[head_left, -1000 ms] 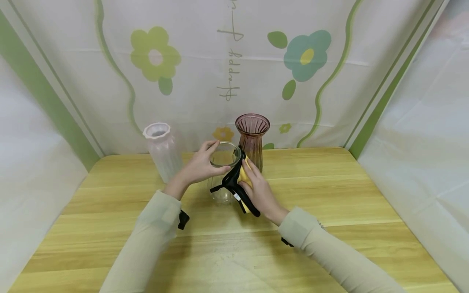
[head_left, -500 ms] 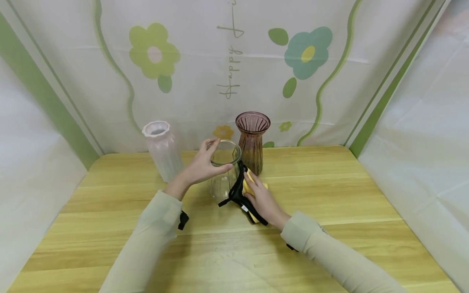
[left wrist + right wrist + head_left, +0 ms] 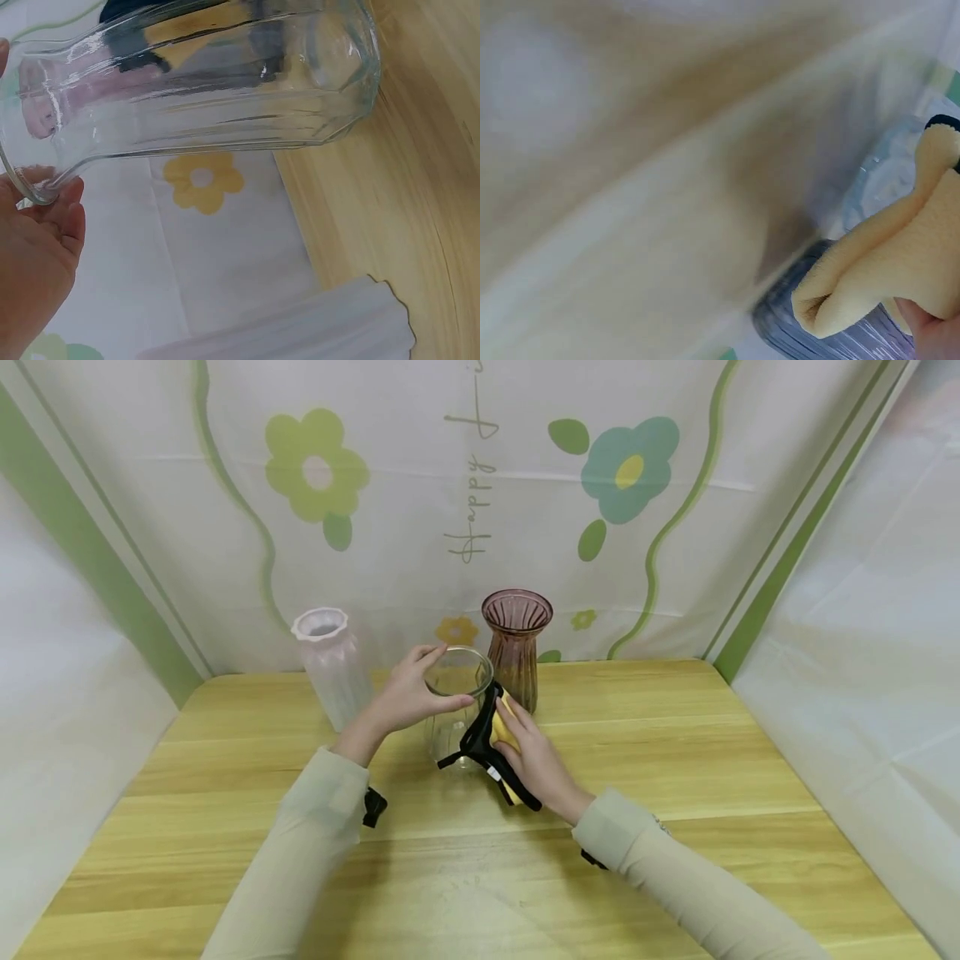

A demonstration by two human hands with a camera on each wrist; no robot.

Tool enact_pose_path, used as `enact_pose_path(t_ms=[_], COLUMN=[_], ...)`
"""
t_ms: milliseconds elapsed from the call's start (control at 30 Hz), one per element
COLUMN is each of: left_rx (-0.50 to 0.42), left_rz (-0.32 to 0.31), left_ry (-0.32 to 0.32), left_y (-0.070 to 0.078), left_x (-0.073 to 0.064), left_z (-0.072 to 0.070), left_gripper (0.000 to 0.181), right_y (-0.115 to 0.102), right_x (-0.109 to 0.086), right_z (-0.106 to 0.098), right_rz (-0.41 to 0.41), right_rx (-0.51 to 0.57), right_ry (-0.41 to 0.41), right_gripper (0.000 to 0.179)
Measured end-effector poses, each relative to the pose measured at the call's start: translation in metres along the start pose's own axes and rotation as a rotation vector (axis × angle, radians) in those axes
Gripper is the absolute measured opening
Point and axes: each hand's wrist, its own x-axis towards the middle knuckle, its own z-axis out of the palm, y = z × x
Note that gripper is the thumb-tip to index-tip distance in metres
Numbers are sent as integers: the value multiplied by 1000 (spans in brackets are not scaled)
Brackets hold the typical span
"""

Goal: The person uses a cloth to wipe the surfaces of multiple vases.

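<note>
Left and in front of the purple vase [image 3: 516,647], the left hand [image 3: 409,695] gripped the clear vase [image 3: 450,728], thumb and fingers wide round its rim, while the right hand [image 3: 534,760], pinching the black-and-yellow cloth [image 3: 480,741], seemingly needed only light pressure

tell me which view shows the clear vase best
Left wrist: the clear vase shows largest, rim to base, though cropped. Head view: left hand and cloth cover parts. Right wrist: only part, beside the cloth.
</note>
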Motion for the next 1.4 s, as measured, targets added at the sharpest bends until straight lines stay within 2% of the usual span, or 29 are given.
enact_pose_path(t_ms=[167, 333, 533, 700, 933, 1167, 1400], left_rx=[27, 42, 15, 11, -50, -56, -52], left_rz=[5, 31, 60, 76, 47, 48, 39], left_ry=[-30, -58, -81, -56, -15, 4, -33], left_y=[0, 0, -3, -6, -5, -7, -8], left_x=[0, 1, 1, 1, 2, -1, 1], left_z=[-2, -2, 0, 4, 8, 4, 2], left_gripper=[98, 97, 96, 96, 99, 98, 96], right_y=[-8, -11, -7, -1, 7, 1, -10], right_x=[9, 12, 8, 1, -5, 4, 16], right_z=[-4, -3, 1, 5, 8, 4, -1], right_rz=[-19, -3, 10, 49, 82, 28, 5], right_rx=[12, 6, -23, -39, -56, -8, 45], right_ry=[61, 70, 35, -34, -88, -26, 91], right_gripper=[65, 65, 65, 65, 64, 64, 65])
